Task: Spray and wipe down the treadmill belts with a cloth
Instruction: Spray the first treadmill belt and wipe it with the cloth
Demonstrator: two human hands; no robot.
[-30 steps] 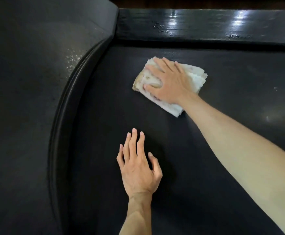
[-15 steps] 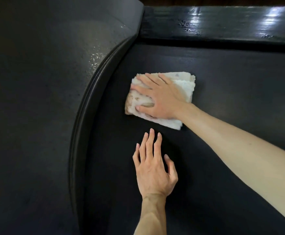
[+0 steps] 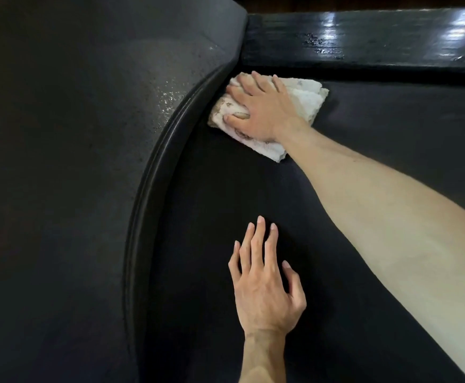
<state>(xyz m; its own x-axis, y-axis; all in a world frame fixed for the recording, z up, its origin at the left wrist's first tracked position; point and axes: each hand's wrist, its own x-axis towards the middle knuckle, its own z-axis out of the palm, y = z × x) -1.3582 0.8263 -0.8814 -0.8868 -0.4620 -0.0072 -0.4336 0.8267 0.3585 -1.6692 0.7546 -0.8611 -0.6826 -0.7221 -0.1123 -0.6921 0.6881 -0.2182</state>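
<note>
The right hand [image 3: 264,109] is flat on the cloth [image 3: 306,102], palm down, fingers straight and slightly fanned across the fabric, thumb stretched out along the nearer side and pressing into a fold. The cloth is a folded white towel, stained brown along its left edge, and it lies at the far left corner of the treadmill belt [image 3: 391,139], its left edge up against the curved side rail [image 3: 154,186] and its far edge just short of the glossy black end cover [image 3: 364,37]. The right forearm reaches in from the lower right, crossing over the dark belt. The left hand [image 3: 264,283] rests palm down on the belt nearer the camera, well apart from the cloth, holding nothing; its 4 fingers point away from the camera, straight and close together with only small gaps, and the thumb angles off to the right. The belt itself is matte black and fills the middle and right of the view. To the left of the rail, the side deck [image 3: 60,161] is dark grey with a speckled patch that catches the light near the rail's upper curve. The end cover at the top shows bright reflections and small glistening marks along its surface.
</note>
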